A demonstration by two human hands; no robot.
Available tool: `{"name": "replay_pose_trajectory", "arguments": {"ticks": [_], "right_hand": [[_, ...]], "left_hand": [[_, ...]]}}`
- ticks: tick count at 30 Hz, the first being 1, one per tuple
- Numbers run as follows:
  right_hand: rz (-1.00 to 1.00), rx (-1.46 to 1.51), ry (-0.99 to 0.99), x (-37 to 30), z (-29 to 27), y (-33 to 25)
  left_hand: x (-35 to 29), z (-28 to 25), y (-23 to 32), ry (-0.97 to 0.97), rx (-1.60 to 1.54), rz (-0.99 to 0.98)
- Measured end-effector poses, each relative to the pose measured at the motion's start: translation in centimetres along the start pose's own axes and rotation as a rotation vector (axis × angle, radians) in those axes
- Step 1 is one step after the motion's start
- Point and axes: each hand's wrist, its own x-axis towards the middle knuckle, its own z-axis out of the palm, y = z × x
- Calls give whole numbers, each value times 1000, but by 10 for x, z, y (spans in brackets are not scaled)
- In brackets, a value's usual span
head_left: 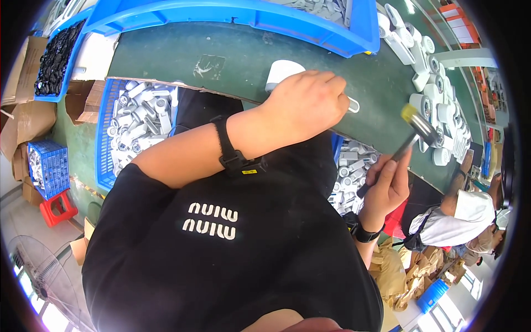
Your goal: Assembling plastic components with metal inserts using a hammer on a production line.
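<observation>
- Head view: the left hand (307, 103) was curled closed over a white part (285, 71) on the desk (166, 58); the part stuck out past the hand, whose fingertips were hidden.
- To its right and nearer the body, the right hand (389, 185) gripped a hammer (423, 130) by the handle.
- Beyond both hands, a blue bin (354, 41) held grey-white pieces.
- Left of the left hand, a blue basket (104, 133) held white-and-grey pieces; farther left, a blue tray (48, 98) held black ones.
</observation>
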Motion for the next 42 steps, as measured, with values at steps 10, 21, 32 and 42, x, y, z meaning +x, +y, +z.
{"name": "replay_pose_trajectory", "arguments": {"ticks": [10,21,32,42], "right_hand": [[28,188,-21,4,-6,20],[-19,38,-107,-2,1,35],[-216,75,-259,28,22,3],[-453,-341,-291,48,63,-13]], "left_hand": [[4,-5,4,0,51,2],[5,-48,-3,-163,-89,144],[-29,-18,-40,174,-365,-389],[-35,-6,-47,203,-360,-338]]}}
